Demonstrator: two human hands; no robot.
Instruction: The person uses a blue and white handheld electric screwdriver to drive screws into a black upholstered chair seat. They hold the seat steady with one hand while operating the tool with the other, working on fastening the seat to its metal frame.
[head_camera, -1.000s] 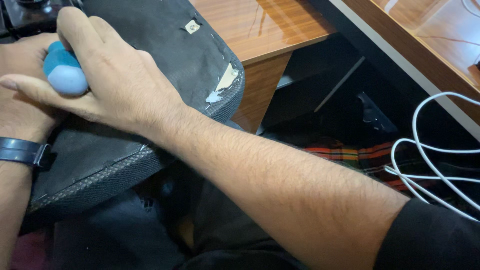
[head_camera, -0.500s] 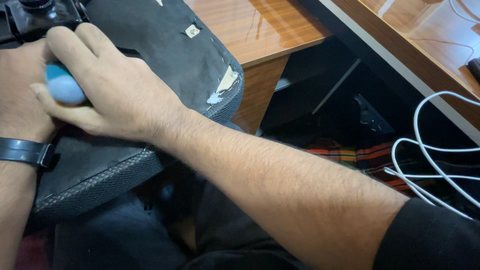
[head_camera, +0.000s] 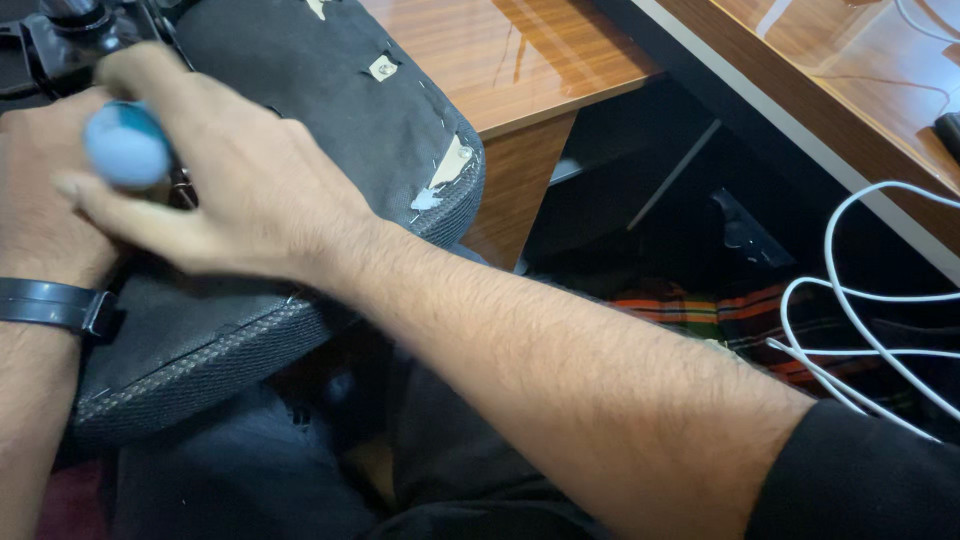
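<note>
Since earlier our right hand (head_camera: 240, 200) slid up the blue tool (head_camera: 125, 145) | fingers clamped round it, left hand (head_camera: 40, 215) bracing beneath, closed or not unclear | tool over black seat pad (head_camera: 330, 110) | we keep wrists steady, pressure straight.

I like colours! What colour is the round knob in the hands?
Light blue knob, head view.

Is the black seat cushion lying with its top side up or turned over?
Turned over, apparently. The black seat cushion shows a flat fabric underside with pale torn patches, and a black metal bracket near both hands. Its other face is hidden.
</note>
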